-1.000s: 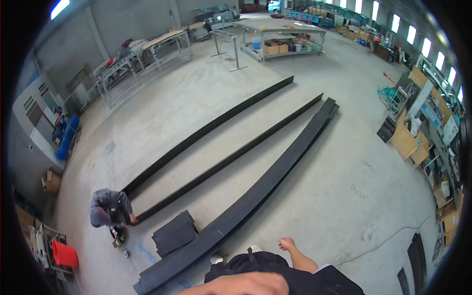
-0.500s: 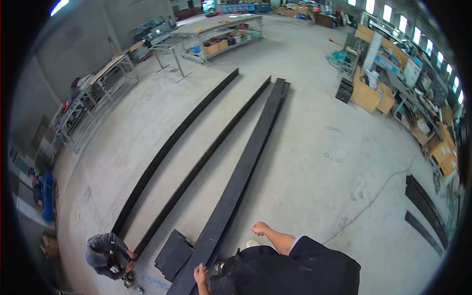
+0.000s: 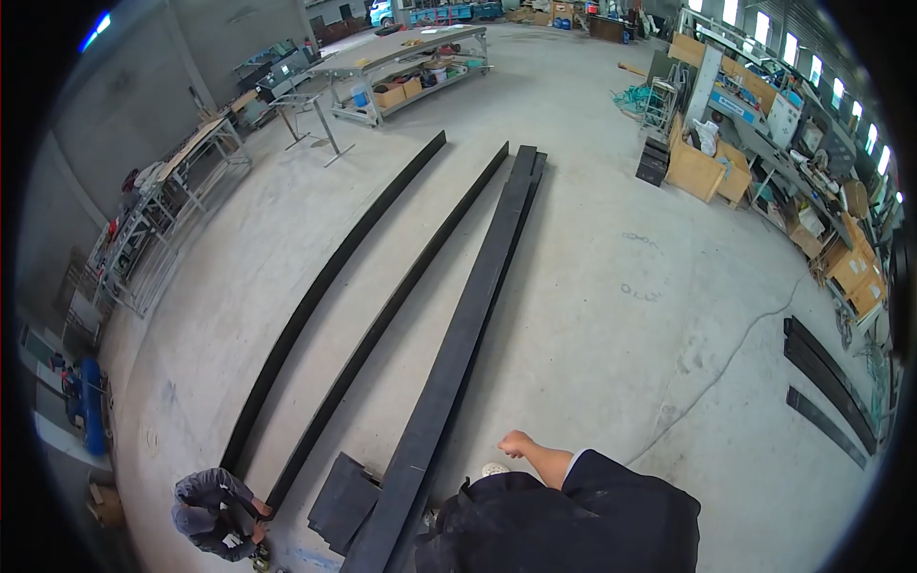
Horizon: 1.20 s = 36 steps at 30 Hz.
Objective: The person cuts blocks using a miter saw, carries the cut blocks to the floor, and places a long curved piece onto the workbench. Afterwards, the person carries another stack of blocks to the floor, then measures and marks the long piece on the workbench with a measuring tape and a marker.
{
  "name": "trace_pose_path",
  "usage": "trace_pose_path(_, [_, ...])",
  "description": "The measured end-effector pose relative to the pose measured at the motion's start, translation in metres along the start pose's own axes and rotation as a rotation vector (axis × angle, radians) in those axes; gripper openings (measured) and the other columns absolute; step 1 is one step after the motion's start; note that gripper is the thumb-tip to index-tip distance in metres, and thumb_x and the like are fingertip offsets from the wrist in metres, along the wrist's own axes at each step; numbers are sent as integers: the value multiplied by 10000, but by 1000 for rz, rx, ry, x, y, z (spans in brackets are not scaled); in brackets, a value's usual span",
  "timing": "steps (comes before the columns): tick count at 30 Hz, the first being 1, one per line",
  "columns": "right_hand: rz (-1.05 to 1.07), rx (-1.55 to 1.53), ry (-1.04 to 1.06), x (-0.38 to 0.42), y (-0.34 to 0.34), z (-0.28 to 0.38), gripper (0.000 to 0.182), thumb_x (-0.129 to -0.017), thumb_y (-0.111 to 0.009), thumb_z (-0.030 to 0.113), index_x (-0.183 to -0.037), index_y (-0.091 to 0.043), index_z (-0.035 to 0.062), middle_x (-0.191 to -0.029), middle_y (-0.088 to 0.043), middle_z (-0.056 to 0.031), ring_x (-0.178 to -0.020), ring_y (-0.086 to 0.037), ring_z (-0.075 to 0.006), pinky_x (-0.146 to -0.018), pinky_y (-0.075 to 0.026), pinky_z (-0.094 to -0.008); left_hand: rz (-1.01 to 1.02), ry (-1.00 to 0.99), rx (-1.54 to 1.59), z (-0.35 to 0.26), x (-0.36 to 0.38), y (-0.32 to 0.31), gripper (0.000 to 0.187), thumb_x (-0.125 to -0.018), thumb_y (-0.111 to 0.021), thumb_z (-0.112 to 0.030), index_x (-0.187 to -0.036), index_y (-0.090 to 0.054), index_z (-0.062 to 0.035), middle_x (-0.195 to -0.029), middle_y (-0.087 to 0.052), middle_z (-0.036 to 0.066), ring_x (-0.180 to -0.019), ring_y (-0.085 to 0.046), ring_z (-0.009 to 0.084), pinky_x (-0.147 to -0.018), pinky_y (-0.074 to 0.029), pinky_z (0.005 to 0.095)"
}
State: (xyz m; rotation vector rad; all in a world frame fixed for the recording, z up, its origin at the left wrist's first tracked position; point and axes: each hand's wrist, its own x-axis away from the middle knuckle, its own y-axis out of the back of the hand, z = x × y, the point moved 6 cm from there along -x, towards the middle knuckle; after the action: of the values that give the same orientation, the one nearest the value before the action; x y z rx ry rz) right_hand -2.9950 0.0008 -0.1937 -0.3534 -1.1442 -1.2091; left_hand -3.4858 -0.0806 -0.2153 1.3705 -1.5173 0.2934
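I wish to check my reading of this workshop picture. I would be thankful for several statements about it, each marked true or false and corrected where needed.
1. The person's right hand is away from the long dark stack. True.
2. The person's left hand is also visible. False: only the right one shows.
3. A co-worker has both hands near the end of the middle dark strip. True.
4. The short dark pieces lie right of the long dark stack in the picture. False: they lie left of it.
5. Cardboard boxes stand under the big table's top. True.
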Motion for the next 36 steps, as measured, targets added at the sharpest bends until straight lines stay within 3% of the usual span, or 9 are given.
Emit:
trace_pose_path(6, [-17, -110, 111, 9, 1, 46, 388, -846, -612, 408, -895, -718, 38, -799, -721, -107, -659, -690, -216, -578, -560, -367, -22, -35, -61, 9, -1, 2, 418, -890, -587, -381, -992, -649, 20, -859, -656, 134, -782, -627, 262, -726, -523, 389])
trace_pose_path(8, [36, -150, 148, 6, 0, 56, 579, -863, -615, 571, -1075, -682, 36, -902, -722, -113, -704, -695, -218, -603, -565, -360, -35, -35, -84, 23, 4, 5, 431, -877, -595, -390, -987, -652, 23, -870, -659, 142, -797, -632, 267, -732, -523, 392])
trace_pose_path(9, [64, -129, 153, 9, 0, 62, 579, -863, -615, 571, -1075, -682, 36, -902, -722, -113, -704, -695, -218, -603, -565, -360, -40, -35, -93, 32, 8, 4, 438, -871, -598, -395, -985, -654, 24, -875, -660, 146, -805, -634, 269, -735, -523, 393])
trace_pose_path(11, [160, -273, 78, 15, 0, 68, 843, -839, -540, 744, -1306, -559, 42, -1084, -693, -173, -841, -704, -249, -691, -573, -378, -45, -27, -111, 44, 14, 3, 451, -858, -606, -404, -980, -658, 27, -886, -663, 154, -820, -638, 275, -741, -523, 396])
trace_pose_path(20, [200, -273, 14, 34, 2, 35, 1021, -787, -432, 864, -1392, -477, 43, -1134, -669, -208, -855, -695, -265, -729, -541, -381, -71, 38, -177, 97, 40, -12, 513, -800, -641, -446, -959, -674, 40, -934, -676, 189, -889, -657, 298, -768, -522, 407])
trace_pose_path(26, [234, -252, -10, 29, -6, 25, 1036, -781, -424, 874, -1410, -456, 52, -1135, -668, -211, -859, -693, -259, -737, -539, -385, -89, 75, -199, 121, 60, -28, 555, -762, -664, -474, -945, -685, 49, -966, -685, 212, -935, -669, 313, -786, -521, 414])
trace_pose_path(27, [195, -273, -19, 26, -5, 24, 898, -835, -471, 793, -1342, -533, 54, -1080, -691, -182, -814, -694, -234, -666, -548, -346, -86, 78, -209, 122, 63, -32, 562, -755, -668, -478, -943, -687, 51, -971, -686, 216, -942, -671, 316, -789, -521, 415])
trace_pose_path(33, [108, -158, 7, 13, 3, 35, 507, -923, -590, 446, -1232, -612, 44, -990, -710, -140, -751, -696, -213, -652, -554, -352, -85, 95, -254, 133, 67, -52, 604, -717, -692, -506, -929, -697, 60, -1003, -695, 240, -988, -684, 331, -806, -521, 423])
trace_pose_path(36, [116, -202, 18, 4, 4, 36, 483, -920, -594, 424, -1215, -615, 42, -994, -710, -143, -748, -697, -215, -649, -557, -350, -129, 143, -177, 137, 65, -56, 604, -645, -721, -520, -855, -701, 46, -1001, -687, 253, -1026, -674, 352, -818, -514, 444])
